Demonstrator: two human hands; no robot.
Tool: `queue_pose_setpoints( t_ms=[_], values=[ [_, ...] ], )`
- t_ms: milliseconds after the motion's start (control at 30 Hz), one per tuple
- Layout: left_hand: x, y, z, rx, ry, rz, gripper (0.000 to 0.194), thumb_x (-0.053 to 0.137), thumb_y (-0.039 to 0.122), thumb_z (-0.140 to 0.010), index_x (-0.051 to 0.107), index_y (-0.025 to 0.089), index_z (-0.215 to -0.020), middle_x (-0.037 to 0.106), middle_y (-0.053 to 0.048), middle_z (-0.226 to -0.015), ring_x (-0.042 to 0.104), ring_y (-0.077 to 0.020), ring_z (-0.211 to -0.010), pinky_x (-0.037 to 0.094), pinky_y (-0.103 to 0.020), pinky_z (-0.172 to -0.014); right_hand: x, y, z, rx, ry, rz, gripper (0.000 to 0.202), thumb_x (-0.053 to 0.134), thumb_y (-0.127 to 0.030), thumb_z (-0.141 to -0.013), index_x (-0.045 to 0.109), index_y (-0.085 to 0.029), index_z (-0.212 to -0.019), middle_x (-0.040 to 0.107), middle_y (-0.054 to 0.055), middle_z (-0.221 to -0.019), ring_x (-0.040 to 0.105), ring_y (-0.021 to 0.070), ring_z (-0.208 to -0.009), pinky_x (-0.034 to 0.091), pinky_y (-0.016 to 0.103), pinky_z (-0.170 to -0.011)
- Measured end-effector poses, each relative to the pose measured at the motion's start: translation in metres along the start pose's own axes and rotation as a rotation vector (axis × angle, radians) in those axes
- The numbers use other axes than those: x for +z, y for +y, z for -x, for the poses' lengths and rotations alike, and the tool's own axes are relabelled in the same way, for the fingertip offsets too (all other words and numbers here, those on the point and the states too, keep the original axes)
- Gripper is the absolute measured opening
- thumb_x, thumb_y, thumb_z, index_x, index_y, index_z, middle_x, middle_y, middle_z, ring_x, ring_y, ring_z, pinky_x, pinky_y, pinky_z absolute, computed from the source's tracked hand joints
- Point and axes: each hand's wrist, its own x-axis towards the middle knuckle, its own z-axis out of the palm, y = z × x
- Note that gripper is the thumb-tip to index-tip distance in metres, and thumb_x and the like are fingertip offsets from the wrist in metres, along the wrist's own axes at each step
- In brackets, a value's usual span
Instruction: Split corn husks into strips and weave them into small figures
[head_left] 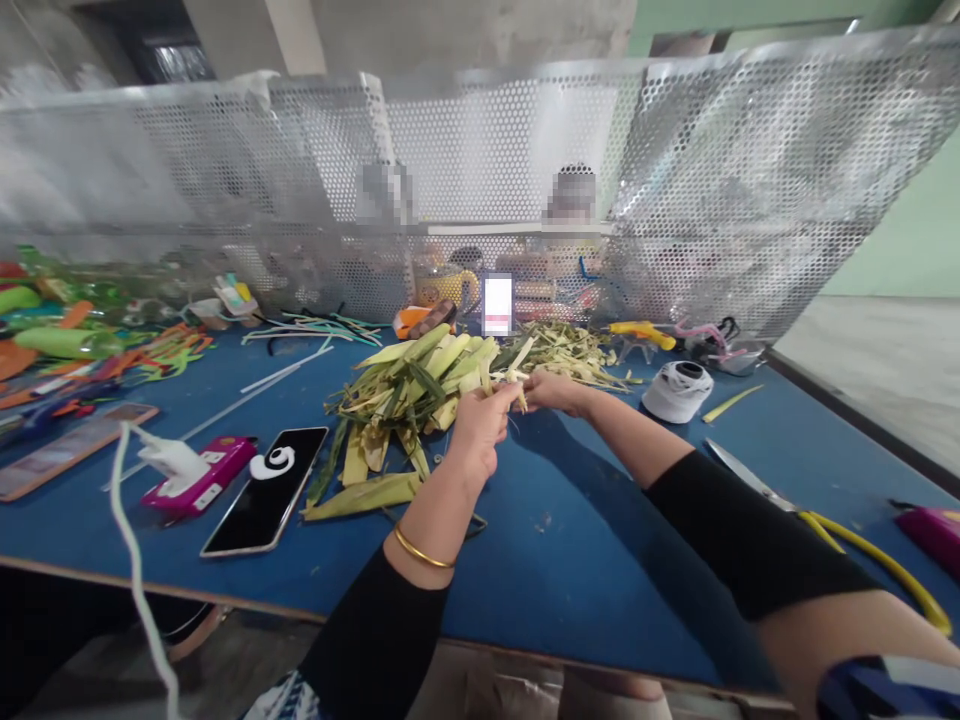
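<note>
My left hand (478, 428), with a gold bangle at its wrist, is closed in a pinch on a pale corn husk (514, 378). My right hand (556, 392) meets it from the right, its fingers closed on the same husk; its fingertips are partly hidden. Just left of my hands is a heap of green and yellow corn husks (420, 385), with one long loose husk (364, 497) lying in front. Behind my right hand spreads a pile of thin shredded husk strips (574, 352).
Scissors with yellow handles (832, 535) and a white thread spool (677, 392) lie to the right. A phone (266, 505), a magenta packet (206, 480) and a white cable (133, 560) are at left. A perforated metal screen (495, 130) stands behind the blue table (570, 560).
</note>
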Motion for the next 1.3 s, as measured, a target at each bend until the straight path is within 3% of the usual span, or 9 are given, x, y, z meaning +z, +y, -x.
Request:
queue_pose_setpoints(
  t_ms=[167,300,367,467,600,733,867,1300],
  values=[
    [0.0,-0.003,0.001,0.003,-0.003,-0.051,0.025,0.071,0.021,-0.072,0.048,0.019,-0.063,0.023,0.012,-0.042,0.016,-0.0021,-0.035,0.009,-0.019,-0.038,-0.023,-0.002,0.005,-0.003,0.216,0.067,0.015,0.059,-0.027,-0.072,0.069,-0.019,-0.068,0.064,0.002,-0.06,0.055,0.0164,-0.063,0.041,0.028,-0.062],
    [0.002,-0.008,0.001,0.014,-0.034,-0.13,0.021,0.069,0.024,-0.071,0.05,0.019,-0.063,0.025,0.012,-0.04,0.018,-0.0038,-0.036,0.015,-0.021,-0.04,-0.043,0.001,0.036,-0.043,0.421,-0.03,0.023,0.057,-0.038,-0.076,0.068,-0.019,-0.07,0.065,0.002,-0.065,0.054,0.0165,-0.064,0.039,0.028,-0.062],
    [0.004,-0.014,0.0,0.073,-0.033,-0.198,0.019,0.068,0.026,-0.07,0.053,0.018,-0.062,0.033,0.01,-0.041,0.025,-0.0051,-0.039,0.022,-0.021,-0.044,-0.045,-0.001,0.061,-0.061,0.418,-0.238,0.029,0.06,-0.046,-0.074,0.069,-0.018,-0.076,0.067,0.003,-0.071,0.058,0.017,-0.068,0.042,0.029,-0.066],
    [0.008,-0.025,0.001,0.218,-0.041,-0.357,0.018,0.068,0.028,-0.069,0.057,0.017,-0.058,0.049,0.006,-0.05,0.041,-0.0082,-0.049,0.033,-0.022,-0.053,-0.043,-0.009,0.096,0.038,0.274,-0.499,0.044,0.064,-0.059,-0.071,0.069,-0.018,-0.084,0.069,0.005,-0.077,0.063,0.0171,-0.069,0.046,0.029,-0.065],
    [0.013,-0.039,0.006,0.322,-0.147,-0.655,0.018,0.065,0.03,-0.072,0.06,0.017,-0.06,0.053,0.005,-0.053,0.045,-0.0103,-0.054,0.032,-0.023,-0.055,-0.035,-0.015,0.123,0.16,0.216,-0.612,0.048,0.071,-0.062,-0.064,0.065,-0.017,-0.08,0.068,0.004,-0.071,0.062,0.0153,-0.059,0.045,0.027,-0.054],
    [0.014,-0.043,0.009,0.368,-0.236,-0.861,0.016,0.064,0.03,-0.074,0.061,0.018,-0.064,0.05,0.005,-0.054,0.044,-0.0108,-0.055,0.028,-0.023,-0.054,-0.029,-0.009,0.128,0.147,0.205,-0.609,0.036,0.074,-0.051,-0.063,0.063,-0.018,-0.074,0.063,0.0,-0.059,0.06,0.0144,-0.055,0.044,0.026,-0.052],
    [0.012,-0.045,0.008,0.373,-0.256,-0.927,0.019,0.061,0.031,-0.076,0.061,0.017,-0.063,0.048,0.005,-0.054,0.041,-0.011,-0.055,0.025,-0.023,-0.052,-0.026,-0.001,0.128,0.133,0.156,-0.574,0.027,0.07,-0.043,-0.065,0.064,-0.018,-0.075,0.063,0.0,-0.059,0.059,0.0146,-0.056,0.045,0.027,-0.054],
    [0.01,-0.049,-0.001,0.289,-0.281,-0.812,0.022,0.063,0.037,-0.07,0.067,0.016,-0.067,0.048,0.005,-0.054,0.04,-0.0104,-0.054,0.028,-0.023,-0.053,-0.041,0.006,0.124,0.089,0.296,-0.451,0.023,0.065,-0.042,-0.066,0.063,-0.019,-0.071,0.06,-0.001,-0.054,0.059,0.0163,-0.054,0.044,0.029,-0.056]
  ],
)
